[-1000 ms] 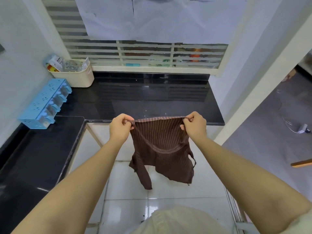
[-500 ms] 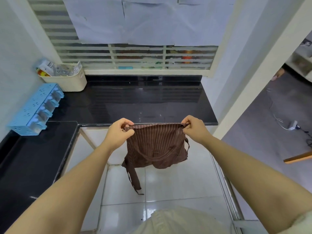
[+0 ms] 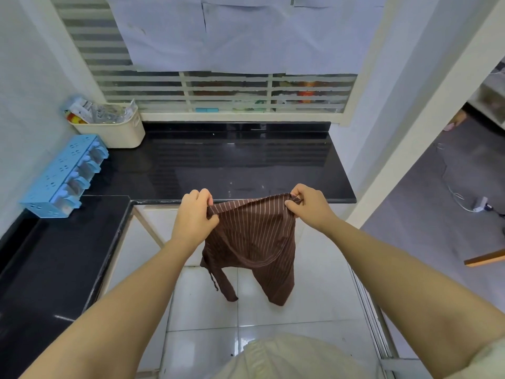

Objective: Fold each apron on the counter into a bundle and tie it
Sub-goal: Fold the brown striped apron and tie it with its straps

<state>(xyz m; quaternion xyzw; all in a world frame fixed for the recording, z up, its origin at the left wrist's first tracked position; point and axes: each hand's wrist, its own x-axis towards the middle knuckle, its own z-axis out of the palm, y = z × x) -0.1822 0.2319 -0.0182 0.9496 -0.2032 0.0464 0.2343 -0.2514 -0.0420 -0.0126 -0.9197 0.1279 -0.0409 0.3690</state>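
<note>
A brown apron with thin pale stripes (image 3: 251,236) hangs folded in the air just in front of the black counter's front edge (image 3: 246,170). My left hand (image 3: 195,214) pinches its top left corner and my right hand (image 3: 307,205) pinches its top right corner. The top edge sags a little between them. Two uneven flaps and a thin strap dangle below, above the white floor tiles.
A cream basket (image 3: 114,127) of packets stands at the counter's back left corner. A blue compartment rack (image 3: 64,175) sits beside it along the left wall. The counter turns and runs down the left side (image 3: 54,269). An open doorway lies to the right.
The apron has swung and its lower flaps now hang longer, after bunching up half a second ago. Both hands keep their hold on the top corners, close to the counter edge.
</note>
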